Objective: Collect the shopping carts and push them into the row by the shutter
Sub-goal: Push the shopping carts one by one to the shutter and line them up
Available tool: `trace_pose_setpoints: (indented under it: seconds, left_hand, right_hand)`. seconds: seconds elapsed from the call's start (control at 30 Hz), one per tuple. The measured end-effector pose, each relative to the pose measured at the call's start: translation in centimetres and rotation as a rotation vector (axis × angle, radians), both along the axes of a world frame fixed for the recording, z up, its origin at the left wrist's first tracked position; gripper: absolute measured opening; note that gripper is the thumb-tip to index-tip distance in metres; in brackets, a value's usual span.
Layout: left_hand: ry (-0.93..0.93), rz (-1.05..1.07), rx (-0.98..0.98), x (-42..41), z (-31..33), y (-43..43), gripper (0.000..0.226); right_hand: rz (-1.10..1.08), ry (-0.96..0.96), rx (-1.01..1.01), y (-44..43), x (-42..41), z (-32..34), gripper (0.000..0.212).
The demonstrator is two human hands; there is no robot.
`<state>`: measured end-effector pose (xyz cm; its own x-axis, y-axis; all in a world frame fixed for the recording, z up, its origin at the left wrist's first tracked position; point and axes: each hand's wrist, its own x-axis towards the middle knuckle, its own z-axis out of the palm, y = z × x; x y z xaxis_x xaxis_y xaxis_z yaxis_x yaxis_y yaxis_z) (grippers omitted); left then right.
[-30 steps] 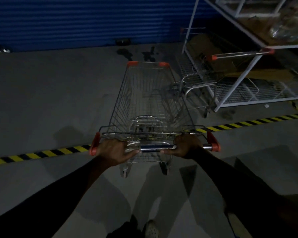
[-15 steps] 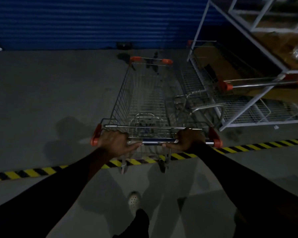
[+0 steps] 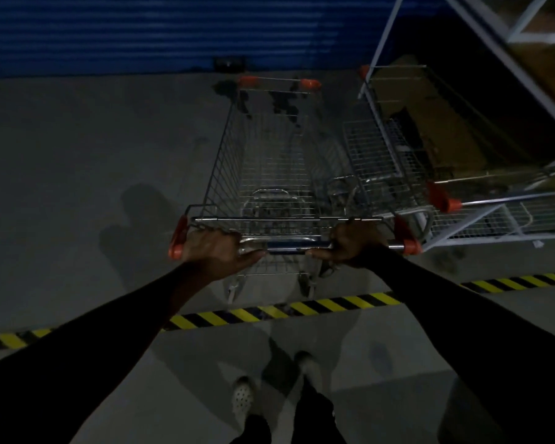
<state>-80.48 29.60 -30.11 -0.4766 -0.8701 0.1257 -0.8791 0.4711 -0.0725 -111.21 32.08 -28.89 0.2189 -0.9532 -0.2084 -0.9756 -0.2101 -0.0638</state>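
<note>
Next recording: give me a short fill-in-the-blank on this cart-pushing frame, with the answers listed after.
The left hand and right hand both grip the ____ of the shopping cart.
The shutter ahead is coloured ____.
The floor tape between the cart and the person's feet is striped black and ____.
A second cart stands on the pushed cart's ____ side.
Missing words: handle; blue; yellow; right.

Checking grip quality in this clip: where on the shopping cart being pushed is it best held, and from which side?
Grip the handle bar at the near end of the shopping cart, coming from behind. It runs level across the width between orange end caps, so hands spread either side of its blue centre likely steer best. The left hand and right hand grip it so.
</note>
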Motion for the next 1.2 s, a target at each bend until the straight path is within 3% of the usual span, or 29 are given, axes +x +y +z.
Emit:
trace_pose_setpoints:
  seconds: [0.1, 0.27, 0.5, 0.6, 0.87, 1.1, 1.2]
  left_hand:
    - [0.011, 0.031, 0.036, -1.5, -0.1, -2.5, 0.111]
    - [0.040, 0.101, 0.017, -3.8, -0.1, -5.3, 0.113]
    - [0.129, 0.065, -0.196, -6.5, 0.5, -7.4, 0.089]
    - [0.053, 0.112, -0.106, -6.7, 0.1, -8.2, 0.087]
    - [0.000, 0.114, -0.102, -6.6, -1.2, -8.6, 0.084]
    - [0.246, 0.217, -0.084, -7.9, -2.8, -6.4, 0.078]
    - [0.427, 0.257, -0.066, -8.1, -2.7, -4.6, 0.067]
  right_hand:
    - [-0.026, -0.072, 0.017, -2.9, -2.0, -0.4, 0.111]
    - [0.050, -0.044, -0.055, -7.1, -4.2, -0.6, 0.107]
    - [0.089, -0.136, -0.012, -10.9, -6.5, -0.7, 0.097]
    - [0.122, -0.126, -0.025, -11.9, -7.2, -0.7, 0.098]
    - [0.182, -0.019, -0.011, -13.6, -7.9, -1.7, 0.109]
    - [0.206, -0.140, -0.136, -14.1, -8.9, -3.0, 0.087]
    - [0.178, -0.201, -0.096, -14.0, -8.5, -2.9, 0.078]
